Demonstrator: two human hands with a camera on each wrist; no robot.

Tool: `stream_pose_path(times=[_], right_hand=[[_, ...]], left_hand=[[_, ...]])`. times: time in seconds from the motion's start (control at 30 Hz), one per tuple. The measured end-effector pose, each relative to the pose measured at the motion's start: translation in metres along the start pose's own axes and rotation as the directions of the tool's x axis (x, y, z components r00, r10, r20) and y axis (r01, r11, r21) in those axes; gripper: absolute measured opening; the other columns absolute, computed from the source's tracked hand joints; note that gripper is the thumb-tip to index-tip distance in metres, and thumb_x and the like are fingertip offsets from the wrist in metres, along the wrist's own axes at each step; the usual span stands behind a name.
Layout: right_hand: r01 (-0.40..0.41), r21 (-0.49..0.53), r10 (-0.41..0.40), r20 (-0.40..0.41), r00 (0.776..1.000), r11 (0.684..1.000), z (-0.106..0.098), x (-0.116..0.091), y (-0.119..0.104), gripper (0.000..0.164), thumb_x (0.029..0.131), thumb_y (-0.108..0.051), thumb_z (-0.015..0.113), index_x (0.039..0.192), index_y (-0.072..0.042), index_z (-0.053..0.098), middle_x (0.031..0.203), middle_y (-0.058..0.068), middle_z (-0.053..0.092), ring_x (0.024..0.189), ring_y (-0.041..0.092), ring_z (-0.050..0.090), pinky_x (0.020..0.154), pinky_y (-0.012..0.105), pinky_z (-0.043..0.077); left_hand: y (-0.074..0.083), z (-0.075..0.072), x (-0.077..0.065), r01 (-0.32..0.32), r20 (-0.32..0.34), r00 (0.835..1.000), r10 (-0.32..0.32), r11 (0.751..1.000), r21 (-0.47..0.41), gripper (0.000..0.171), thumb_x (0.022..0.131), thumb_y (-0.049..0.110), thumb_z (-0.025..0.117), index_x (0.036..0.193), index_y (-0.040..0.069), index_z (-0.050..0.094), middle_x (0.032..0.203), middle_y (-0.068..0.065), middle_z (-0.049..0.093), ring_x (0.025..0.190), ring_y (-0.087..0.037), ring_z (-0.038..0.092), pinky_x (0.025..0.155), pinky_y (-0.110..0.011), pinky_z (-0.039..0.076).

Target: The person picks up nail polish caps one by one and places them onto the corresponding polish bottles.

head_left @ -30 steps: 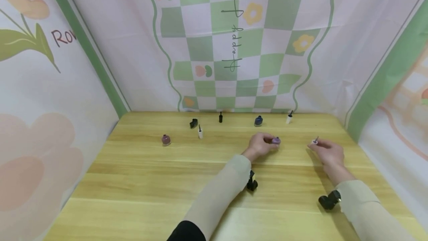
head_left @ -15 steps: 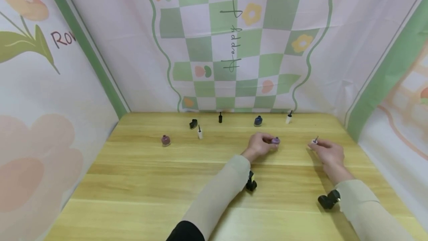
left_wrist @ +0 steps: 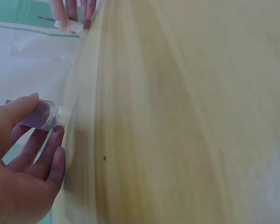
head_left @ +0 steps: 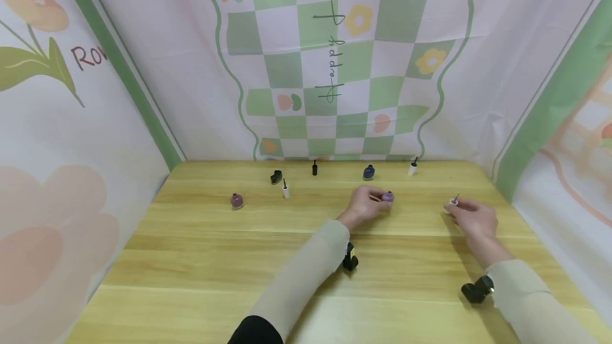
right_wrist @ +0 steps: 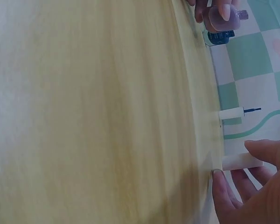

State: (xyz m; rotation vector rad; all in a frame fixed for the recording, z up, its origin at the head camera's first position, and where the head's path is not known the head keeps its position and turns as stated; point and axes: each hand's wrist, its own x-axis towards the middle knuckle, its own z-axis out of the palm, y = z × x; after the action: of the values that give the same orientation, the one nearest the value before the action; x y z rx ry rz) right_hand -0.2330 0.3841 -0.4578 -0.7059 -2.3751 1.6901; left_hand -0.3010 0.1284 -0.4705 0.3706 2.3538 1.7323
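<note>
Near the middle of the table, my left hand pinches an uncapped purple nail polish bottle between thumb and fingers. The left wrist view shows the bottle's clear base toward the tabletop. Farther right, my right hand holds a white nail polish cap, its brush pointing up in the head view. The bottle and this cap are well apart. Behind them stand an open dark blue nail polish bottle and another white brush cap.
On the left stand a mauve nail polish bottle, a white brush cap, a small black bottle and a black brush cap. A patterned cloth hangs right behind the wooden table.
My left hand has shifted a little left and back with the purple bottle. My right hand has moved slightly right with its cap. The other bottles and caps stay put.
</note>
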Motion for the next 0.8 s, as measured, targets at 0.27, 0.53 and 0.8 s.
stream_pose_path(times=[0.27,0.53,0.8], right_hand=[[0.049,-0.028,-0.047,0.068,0.997,0.998,-0.003,-0.007,-0.006,0.059,0.099,-0.019,0.069,0.147,0.007,0.045,0.087,-0.023,0.061,0.079,-0.001,0.07,0.079,0.024,0.06],[0.118,-0.11,-0.106,0.112,0.988,0.987,0.003,-0.016,-0.009,0.057,0.099,-0.022,0.068,0.145,0.005,0.048,0.107,-0.001,0.069,0.086,0.005,0.071,0.08,0.027,0.061],[0.191,-0.174,-0.166,0.146,0.975,0.966,0.011,-0.024,-0.013,0.056,0.101,-0.027,0.066,0.143,0.006,0.05,0.139,0.031,0.056,0.085,0.008,0.071,0.077,0.028,0.061]], left_hand=[[0.001,-0.011,-0.004,-0.024,0.021,0.999,0.025,0.999,-0.032,0.016,0.088,0.015,0.082,0.104,0.012,0.079,0.091,0.007,0.071,0.079,-0.006,0.064,0.067,-0.023,0.058],[0.004,-0.026,-0.01,-0.092,0.05,0.994,0.092,0.996,-0.012,0.019,0.09,0.015,0.08,0.109,0.01,0.078,0.099,0.004,0.074,0.083,-0.004,0.065,0.074,-0.019,0.057],[0.003,-0.036,-0.015,-0.126,0.065,0.99,0.124,0.992,0.027,0.018,0.091,0.016,0.08,0.109,0.012,0.078,0.096,0.007,0.074,0.081,-0.003,0.064,0.073,-0.019,0.056]])
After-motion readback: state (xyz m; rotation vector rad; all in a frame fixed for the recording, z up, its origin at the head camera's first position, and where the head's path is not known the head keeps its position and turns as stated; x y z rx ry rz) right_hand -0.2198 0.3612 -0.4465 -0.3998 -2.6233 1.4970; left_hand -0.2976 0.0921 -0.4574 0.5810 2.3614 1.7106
